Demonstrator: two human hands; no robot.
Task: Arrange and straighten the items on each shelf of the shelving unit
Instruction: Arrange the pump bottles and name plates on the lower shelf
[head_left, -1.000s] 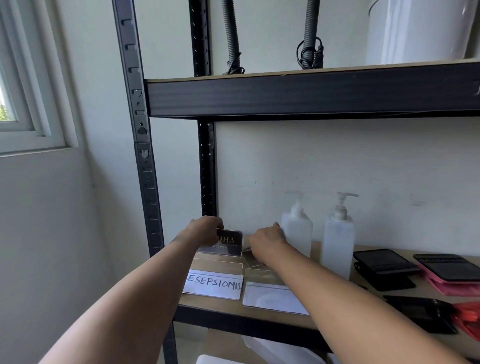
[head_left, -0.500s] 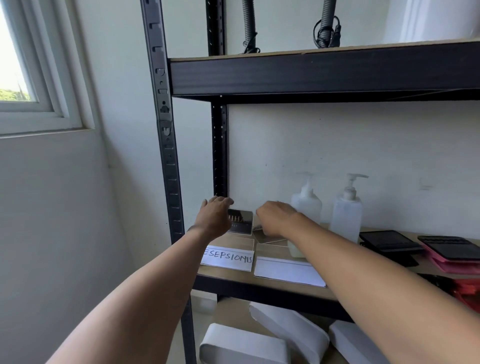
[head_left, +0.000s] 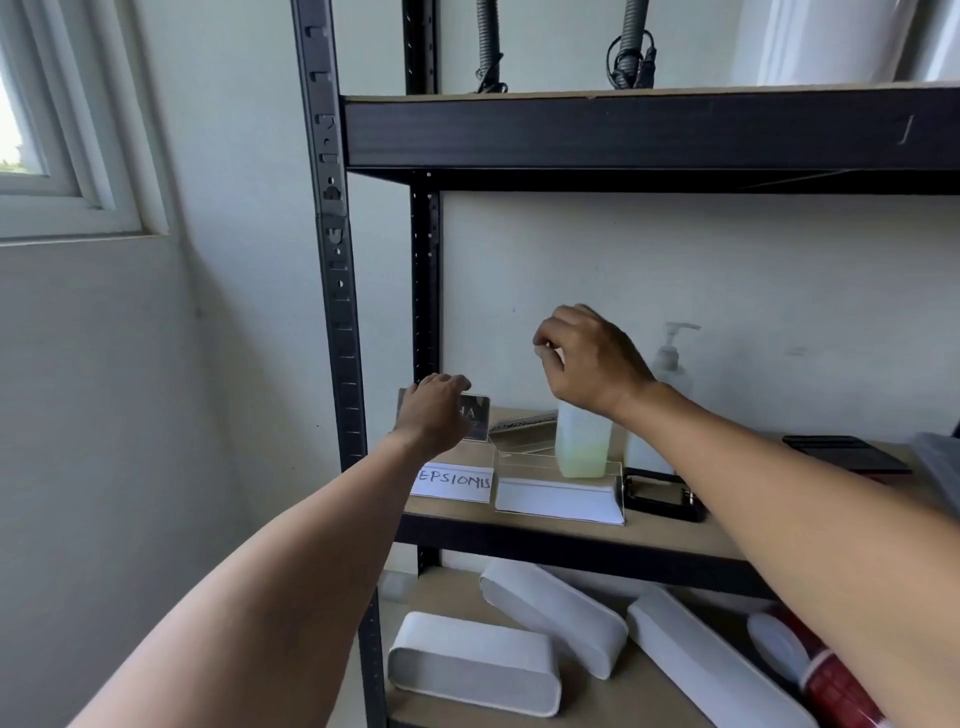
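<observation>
On the middle shelf (head_left: 670, 538) of the black shelving unit, my left hand (head_left: 434, 413) holds the top of a small dark upright sign (head_left: 475, 415) at the back left corner. My right hand (head_left: 587, 358) grips the pump top of a white pump bottle (head_left: 582, 441), whose head is hidden in my fingers. A second pump bottle (head_left: 672, 364) stands behind it to the right. In front lie a handwritten paper sign (head_left: 460, 482) and a clear acrylic holder with blank paper (head_left: 558, 499). Another clear sign (head_left: 519, 427) lies flat behind them.
Black flat cases (head_left: 844, 453) and a black item (head_left: 660, 500) sit to the right on the same shelf. The lower shelf holds three white oblong boxes (head_left: 472, 667) lying askew and a red object (head_left: 834, 686). Two grey hoses (head_left: 631, 52) and a white container (head_left: 831, 41) stand on the upper shelf.
My right hand rose from the flat sign to the top of the nearer pump bottle, which now stands further forward. My left hand stays on the dark sign.
</observation>
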